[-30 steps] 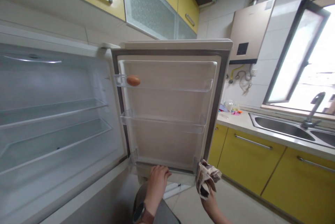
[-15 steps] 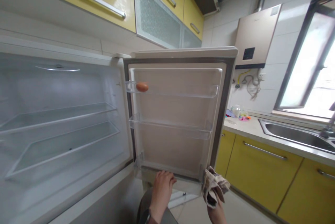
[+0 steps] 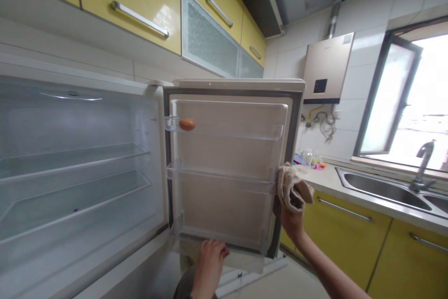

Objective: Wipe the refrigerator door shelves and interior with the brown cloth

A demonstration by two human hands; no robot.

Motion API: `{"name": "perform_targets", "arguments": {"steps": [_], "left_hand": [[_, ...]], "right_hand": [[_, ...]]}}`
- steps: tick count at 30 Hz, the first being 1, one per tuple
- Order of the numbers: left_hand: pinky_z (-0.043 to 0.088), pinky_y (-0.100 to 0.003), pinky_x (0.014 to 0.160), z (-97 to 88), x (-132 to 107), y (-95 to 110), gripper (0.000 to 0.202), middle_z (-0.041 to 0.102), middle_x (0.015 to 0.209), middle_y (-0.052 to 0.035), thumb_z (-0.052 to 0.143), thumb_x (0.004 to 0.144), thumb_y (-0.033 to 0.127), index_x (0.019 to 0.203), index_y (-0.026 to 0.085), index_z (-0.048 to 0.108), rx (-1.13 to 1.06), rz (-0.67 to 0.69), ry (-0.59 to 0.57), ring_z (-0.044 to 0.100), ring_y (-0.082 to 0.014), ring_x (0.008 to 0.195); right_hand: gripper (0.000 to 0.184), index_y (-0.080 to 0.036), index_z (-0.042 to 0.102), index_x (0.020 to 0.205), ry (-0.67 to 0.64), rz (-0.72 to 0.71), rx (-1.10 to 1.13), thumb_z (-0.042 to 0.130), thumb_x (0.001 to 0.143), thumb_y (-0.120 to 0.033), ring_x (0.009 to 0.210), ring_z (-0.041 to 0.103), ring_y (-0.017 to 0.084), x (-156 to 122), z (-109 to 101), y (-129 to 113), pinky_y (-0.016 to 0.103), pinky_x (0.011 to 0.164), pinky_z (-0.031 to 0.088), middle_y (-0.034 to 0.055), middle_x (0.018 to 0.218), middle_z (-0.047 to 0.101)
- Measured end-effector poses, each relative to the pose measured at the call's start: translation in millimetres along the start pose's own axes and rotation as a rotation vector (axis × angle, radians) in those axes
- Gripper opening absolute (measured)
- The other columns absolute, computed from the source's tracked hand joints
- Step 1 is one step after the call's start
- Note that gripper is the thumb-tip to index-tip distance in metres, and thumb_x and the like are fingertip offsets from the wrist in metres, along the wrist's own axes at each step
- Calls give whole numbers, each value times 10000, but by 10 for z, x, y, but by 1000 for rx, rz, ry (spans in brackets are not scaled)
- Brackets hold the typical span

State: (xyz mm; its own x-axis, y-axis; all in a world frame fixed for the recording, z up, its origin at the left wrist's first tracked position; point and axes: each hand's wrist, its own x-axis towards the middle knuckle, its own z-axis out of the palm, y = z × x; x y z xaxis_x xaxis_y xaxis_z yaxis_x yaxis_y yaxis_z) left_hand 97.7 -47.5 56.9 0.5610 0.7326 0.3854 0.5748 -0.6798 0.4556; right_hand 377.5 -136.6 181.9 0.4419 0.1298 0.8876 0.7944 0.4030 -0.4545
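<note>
An open fridge door [image 3: 231, 210] faces me, with clear shelves on its inner side. One brown egg [image 3: 186, 124] lies at the left end of the top door shelf. My left hand [image 3: 209, 259] rests on the door's bottom edge, fingers curled over it. A crumpled beige cloth [image 3: 293, 189] is bunched in my right hand [image 3: 292, 222], which holds it against the door's right edge at the height of the middle shelf.
The fridge interior [image 3: 77, 168] at left shows bare glass shelves. Yellow cabinets run above and below a pale counter [image 3: 325, 177] with small items. A steel sink [image 3: 381, 187] with a tap sits under a bright window. A water heater [image 3: 325, 70] hangs on the tiled wall.
My right hand has lifted the cloth from the door's bottom right corner up to its right edge by the middle shelf. The left hand stays on the bottom edge.
</note>
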Motion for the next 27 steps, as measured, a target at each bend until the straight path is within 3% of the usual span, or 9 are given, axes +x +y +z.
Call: {"name": "perform_targets", "arguments": {"steps": [4, 9, 12, 14, 17, 20, 23, 27], "left_hand": [[412, -404, 974, 7, -2, -28, 176, 763, 974, -53, 614, 971, 162, 889, 212, 762, 9, -4, -4, 658, -257, 1024], [412, -409, 1005, 120, 14, -126, 153, 774, 993, -46, 646, 961, 151, 933, 221, 779, 48, 2, -16, 668, -257, 1047], [411, -414, 1035, 186, 12, -171, 148, 778, 994, -47, 658, 952, 143, 932, 222, 781, 44, 18, 22, 671, -253, 1051], [401, -422, 1062, 186, 3, -161, 154, 779, 1014, -49, 653, 955, 140, 956, 226, 780, 34, 18, 29, 672, -253, 1065], [401, -417, 1049, 127, -5, -94, 149, 773, 1002, -55, 632, 969, 158, 947, 216, 767, 7, 3, 19, 668, -249, 1052], [409, -396, 994, 63, 8, -17, 143, 755, 953, -51, 634, 959, 173, 882, 201, 752, -2, -21, 2, 657, -249, 1022], [402, -389, 981, 40, 31, 25, 126, 750, 955, -49, 652, 944, 193, 877, 202, 758, 3, -23, -5, 649, -253, 1027], [401, -392, 989, 30, 31, 38, 105, 759, 973, -52, 678, 935, 207, 886, 213, 770, 0, -31, -5, 645, -258, 1045]], "right_hand": [[338, -162, 747, 1168, -47, -206, -73, 678, 887, -336, 1135, 721, 293, 1098, 91, -556, 457, 1018, 571, 157, 1185, 763], [261, -177, 735, 934, -2, -350, -143, 642, 909, -420, 851, 732, 257, 2149, 179, -1063, 386, 824, 588, 118, 924, 779], [195, -197, 701, 851, -105, -455, -315, 635, 911, -371, 769, 708, 249, 2650, 159, -1313, 368, 777, 559, 105, 832, 752], [63, -208, 694, 848, -236, -548, -451, 712, 827, -265, 780, 720, 269, 2926, 151, -1497, 374, 809, 557, 74, 790, 738], [122, -184, 712, 867, -427, -610, -571, 767, 759, -176, 871, 753, 280, 3214, 235, -1789, 372, 931, 548, 40, 761, 726], [235, -78, 733, 972, -555, -569, -703, 709, 835, -268, 1009, 752, 268, 3336, 466, -2034, 349, 960, 509, 85, 899, 766], [412, -7, 719, 1064, -645, -541, -724, 602, 903, -368, 1051, 740, 234, 3341, 818, -2197, 310, 953, 495, 90, 1005, 766], [345, -37, 706, 1120, -753, -593, -582, 660, 890, -291, 1041, 745, 229, 3248, 1449, -2409, 341, 1015, 527, 107, 1105, 762]]}}
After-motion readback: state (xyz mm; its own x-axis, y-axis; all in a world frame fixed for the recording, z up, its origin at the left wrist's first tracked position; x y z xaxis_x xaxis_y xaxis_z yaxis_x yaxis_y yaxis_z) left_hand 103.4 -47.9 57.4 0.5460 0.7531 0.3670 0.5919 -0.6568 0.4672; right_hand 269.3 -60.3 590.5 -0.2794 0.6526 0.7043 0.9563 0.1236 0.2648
